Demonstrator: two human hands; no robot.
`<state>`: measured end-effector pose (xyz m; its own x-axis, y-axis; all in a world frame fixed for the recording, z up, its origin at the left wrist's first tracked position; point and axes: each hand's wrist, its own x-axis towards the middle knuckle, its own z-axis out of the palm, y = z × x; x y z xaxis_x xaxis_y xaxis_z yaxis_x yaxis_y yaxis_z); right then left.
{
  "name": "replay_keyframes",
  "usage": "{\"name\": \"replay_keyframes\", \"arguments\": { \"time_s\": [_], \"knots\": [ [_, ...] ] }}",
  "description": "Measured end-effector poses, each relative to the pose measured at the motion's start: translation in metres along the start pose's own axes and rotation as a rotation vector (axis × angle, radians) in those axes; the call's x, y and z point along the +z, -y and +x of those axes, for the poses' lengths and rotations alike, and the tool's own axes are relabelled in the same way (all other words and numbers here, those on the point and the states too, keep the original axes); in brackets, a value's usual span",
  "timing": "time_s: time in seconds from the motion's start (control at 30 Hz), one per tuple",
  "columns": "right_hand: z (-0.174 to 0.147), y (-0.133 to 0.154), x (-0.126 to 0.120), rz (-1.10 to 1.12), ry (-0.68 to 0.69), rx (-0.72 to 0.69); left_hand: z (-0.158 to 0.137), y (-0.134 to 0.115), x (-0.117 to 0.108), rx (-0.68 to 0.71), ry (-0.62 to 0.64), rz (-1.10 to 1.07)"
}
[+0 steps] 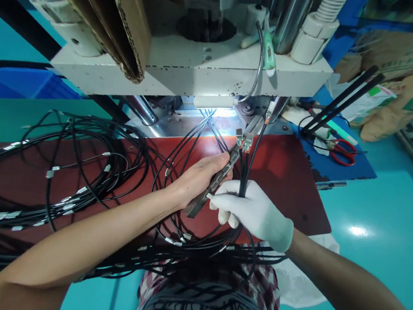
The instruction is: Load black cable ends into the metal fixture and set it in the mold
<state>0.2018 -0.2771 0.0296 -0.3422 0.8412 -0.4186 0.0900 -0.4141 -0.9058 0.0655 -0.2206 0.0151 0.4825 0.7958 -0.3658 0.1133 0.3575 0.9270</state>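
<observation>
Left hand: Bare, my left hand (206, 175) curls around a dark block (223, 172), thumb on top, angled over the red tabletop (282, 178).
Right hand: Gloved in white, my right hand (252, 207) folds its fingers around a bunch of black cables (245, 172), fingertips beside the block.
Metal plugs (247, 142): Bare on the bunch's upper ends, near the block's far end; I judge them not seated.
Progress: Partway, I judge; other cables run into the lit gap under the press (186, 73), ends hidden.
Cable pile (70, 201): Coiled at left; from here I cannot tell finished from unfinished.
Containers: Blue bin (9, 84) left, paper sack (409, 106) right, contents unseen.
</observation>
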Motion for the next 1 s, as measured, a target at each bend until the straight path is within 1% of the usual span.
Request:
{"name": "replay_keyframes", "arguments": {
  "time_s": [0.07,0.13,0.17,0.23,0.3,0.33,0.37,0.47,0.5,0.53,0.6,0.67,0.7,0.77,0.8,0.83,0.93,0.97,1.0],
  "knots": [
    [0.0,-0.003,0.004,-0.011,-0.041,-0.004,-0.001,0.003,0.003,0.091,-0.022,0.026],
    [0.001,-0.008,0.006,-0.024,-0.089,0.022,-0.001,0.006,0.006,0.203,-0.057,0.07],
    [0.002,-0.01,0.007,-0.033,-0.1,0.04,0.0,0.008,0.006,0.235,-0.063,0.099],
    [0.004,-0.014,0.005,-0.06,-0.072,0.044,0.001,0.01,0.005,0.243,-0.038,0.148],
    [0.004,-0.014,0.0,-0.045,-0.072,-0.034,0.003,0.01,0.002,0.229,-0.001,0.175],
    [0.004,-0.013,-0.004,0.001,-0.123,-0.091,0.004,0.01,0.0,0.228,0.012,0.169],
    [0.003,-0.011,-0.007,0.079,-0.215,-0.146,0.005,0.009,-0.002,0.232,0.019,0.15],
    [0.001,-0.004,-0.017,0.344,-0.581,-0.278,0.007,0.006,-0.007,0.243,0.046,0.039],
    [0.001,-0.002,-0.02,0.395,-0.649,-0.311,0.008,0.005,-0.008,0.241,0.06,-0.007],
    [0.002,0.0,-0.023,0.43,-0.672,-0.334,0.008,0.003,-0.009,0.236,0.073,-0.05],
    [0.003,0.003,-0.026,0.496,-0.623,-0.348,0.008,0.0,-0.01,0.222,0.091,-0.122],
    [0.003,0.004,-0.028,0.594,-0.551,-0.339,0.008,-0.004,-0.011,0.204,0.092,-0.156],
    [0.002,0.005,-0.029,0.631,-0.537,-0.345,0.008,-0.005,-0.011,0.199,0.09,-0.163],
    [-0.001,0.006,-0.03,0.651,-0.534,-0.378,0.008,-0.007,-0.013,0.197,0.094,-0.173],
    [-0.003,0.006,-0.03,0.632,-0.508,-0.375,0.008,-0.007,-0.014,0.194,0.097,-0.183],
    [-0.005,0.005,-0.03,0.598,-0.444,-0.341,0.008,-0.008,-0.015,0.191,0.102,-0.197],
    [-0.007,0.0,-0.027,0.449,-0.159,-0.134,0.008,-0.008,-0.017,0.182,0.127,-0.249],
    [-0.007,-0.003,-0.026,0.403,-0.093,-0.082,0.008,-0.009,-0.017,0.181,0.135,-0.264],
    [-0.005,-0.006,-0.024,0.368,-0.062,-0.057,0.008,-0.009,-0.017,0.177,0.141,-0.272]
  ]
}}
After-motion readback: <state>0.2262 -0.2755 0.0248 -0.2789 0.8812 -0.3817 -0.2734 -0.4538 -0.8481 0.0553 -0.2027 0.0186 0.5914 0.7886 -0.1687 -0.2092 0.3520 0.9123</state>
